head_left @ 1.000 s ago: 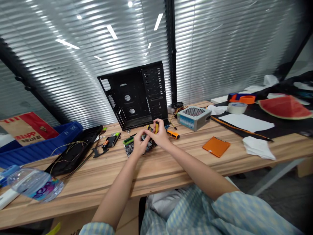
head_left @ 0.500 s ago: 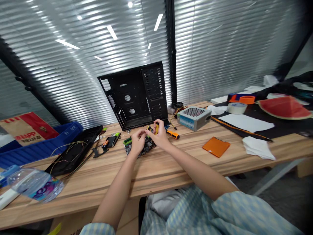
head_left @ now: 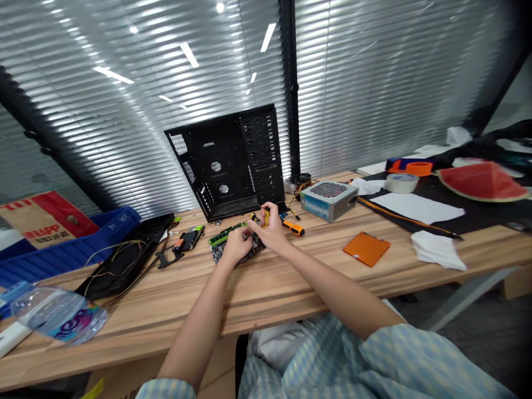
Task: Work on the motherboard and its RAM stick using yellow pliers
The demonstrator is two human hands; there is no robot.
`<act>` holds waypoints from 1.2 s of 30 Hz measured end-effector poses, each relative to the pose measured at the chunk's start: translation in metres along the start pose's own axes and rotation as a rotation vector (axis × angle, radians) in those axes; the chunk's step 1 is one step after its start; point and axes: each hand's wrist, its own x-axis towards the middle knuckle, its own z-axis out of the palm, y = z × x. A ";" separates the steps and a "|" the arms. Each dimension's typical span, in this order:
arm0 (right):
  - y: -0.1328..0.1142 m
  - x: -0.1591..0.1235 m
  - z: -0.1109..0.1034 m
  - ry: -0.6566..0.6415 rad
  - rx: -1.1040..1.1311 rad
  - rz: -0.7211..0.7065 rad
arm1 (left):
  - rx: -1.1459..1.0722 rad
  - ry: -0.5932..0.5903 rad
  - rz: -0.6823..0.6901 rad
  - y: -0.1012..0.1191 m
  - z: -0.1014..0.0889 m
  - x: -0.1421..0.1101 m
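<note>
A green and black motherboard point(head_left: 216, 250) with memory sticks lies flat on the table, partly covered by my hands. My left hand point(head_left: 238, 244) is over its middle, fingers curled down and together; what they pinch, if anything, is hidden. Just to the right, my right hand point(head_left: 271, 228) is wrapped round a yellow-and-black screwdriver point(head_left: 266, 217), mostly hidden by the fingers. Behind both hands stands an open black computer case point(head_left: 228, 160). An orange-and-black screwdriver point(head_left: 293, 228) lies to the right of my right hand.
A power supply point(head_left: 329, 200) and an orange drive case point(head_left: 366, 249) are on the right. To the left are a black panel point(head_left: 124, 260) with wires, small parts point(head_left: 189, 239), a blue bin point(head_left: 41, 260) and a water bottle point(head_left: 62, 313). Tape point(head_left: 402, 183) sits at far right.
My left hand has shifted slightly right and down over the motherboard, away from my right fingertips, uncovering more of the memory sticks. The right hand stays nearly still on the screwdriver.
</note>
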 end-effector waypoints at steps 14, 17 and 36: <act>0.004 0.003 0.000 0.010 0.056 0.049 | 0.182 -0.105 -0.069 0.002 -0.001 -0.002; 0.003 0.003 0.001 -0.006 0.047 0.030 | 0.189 -0.109 -0.074 0.004 -0.002 -0.003; -0.007 -0.008 0.002 -0.016 -0.121 0.016 | 0.171 -0.090 -0.092 -0.003 0.005 -0.002</act>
